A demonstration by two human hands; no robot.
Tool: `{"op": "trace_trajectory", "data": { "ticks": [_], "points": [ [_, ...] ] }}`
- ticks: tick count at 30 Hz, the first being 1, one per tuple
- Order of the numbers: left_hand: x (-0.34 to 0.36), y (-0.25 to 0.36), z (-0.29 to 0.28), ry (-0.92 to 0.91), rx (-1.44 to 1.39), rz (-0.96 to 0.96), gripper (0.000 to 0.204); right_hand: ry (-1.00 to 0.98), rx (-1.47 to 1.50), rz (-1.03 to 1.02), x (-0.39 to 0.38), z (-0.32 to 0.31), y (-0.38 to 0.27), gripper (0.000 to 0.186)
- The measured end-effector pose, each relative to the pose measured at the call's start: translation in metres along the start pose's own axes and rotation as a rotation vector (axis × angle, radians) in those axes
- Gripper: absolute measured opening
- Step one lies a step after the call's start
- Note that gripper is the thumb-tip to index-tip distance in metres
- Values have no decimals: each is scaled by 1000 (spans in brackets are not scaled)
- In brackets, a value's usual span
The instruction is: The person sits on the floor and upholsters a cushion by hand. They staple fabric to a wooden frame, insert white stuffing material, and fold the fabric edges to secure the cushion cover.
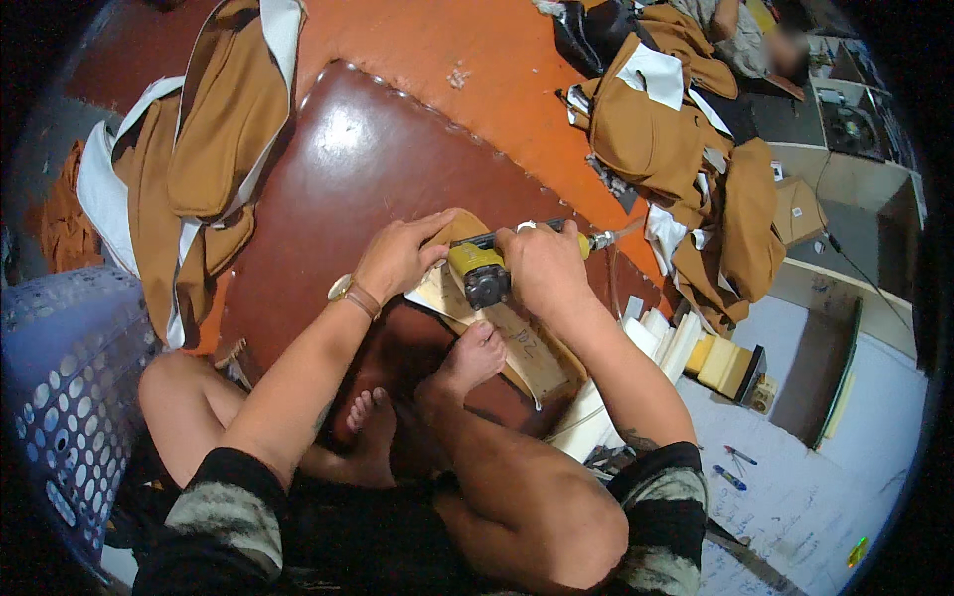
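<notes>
My right hand [547,263] is wrapped around the handle of a yellow and black air staple gun [480,273]. An air hose fitting [601,240] sticks out at its right end. Under the gun, a flat wooden panel [527,353] with tan upholstery fabric round its edges lies tilted in front of me. My left hand [397,260] grips the panel's far left edge, its fingers over the tan fabric and its thumb on the near side. The gun's nose is close to that thumb; whether it touches the panel is hidden. My bare foot [477,353] presses against the panel.
A brown padded mat [397,129] lies beneath the work. Tan upholstery covers with white backing are heaped at left [224,139] and right [656,119]. A blue perforated basket [75,397] stands at left. Foam blocks [730,368] and pens [730,477] lie at right. Another person [740,45] sits far right.
</notes>
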State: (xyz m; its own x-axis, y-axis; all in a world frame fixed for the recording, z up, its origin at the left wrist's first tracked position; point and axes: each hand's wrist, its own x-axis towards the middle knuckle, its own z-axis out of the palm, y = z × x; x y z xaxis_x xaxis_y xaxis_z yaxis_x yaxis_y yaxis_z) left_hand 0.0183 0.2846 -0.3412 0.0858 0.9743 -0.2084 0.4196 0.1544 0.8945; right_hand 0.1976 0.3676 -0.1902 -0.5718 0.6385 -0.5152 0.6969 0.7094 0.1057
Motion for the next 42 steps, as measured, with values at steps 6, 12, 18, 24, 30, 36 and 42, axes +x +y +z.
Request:
{"op": "trace_trajectory", "data": {
  "ticks": [6,12,18,24,30,36,42],
  "points": [
    [-66,5,46,302,-585,-519,73,26,331,238,-25,43,95,54],
    [-93,20,104,-327,-1025,-545,71,443,104,525,-79,176,163,55],
    [-61,59,116,-269,-1064,-612,82,48,1124,417,-86,196,72,87],
    [40,115,75,61,-511,153,108,446,1735,304,-46,121,98,88],
    [102,184,-23,-90,296,358,106,320,2514,266,-19,122,38,69],
    [60,94,-38,-578,558,52,100,-467,1976,320,-101,239,30,81],
    [43,41,-32,-612,331,-11,99,359,1937,432,-123,212,28,93]
  ]
}}
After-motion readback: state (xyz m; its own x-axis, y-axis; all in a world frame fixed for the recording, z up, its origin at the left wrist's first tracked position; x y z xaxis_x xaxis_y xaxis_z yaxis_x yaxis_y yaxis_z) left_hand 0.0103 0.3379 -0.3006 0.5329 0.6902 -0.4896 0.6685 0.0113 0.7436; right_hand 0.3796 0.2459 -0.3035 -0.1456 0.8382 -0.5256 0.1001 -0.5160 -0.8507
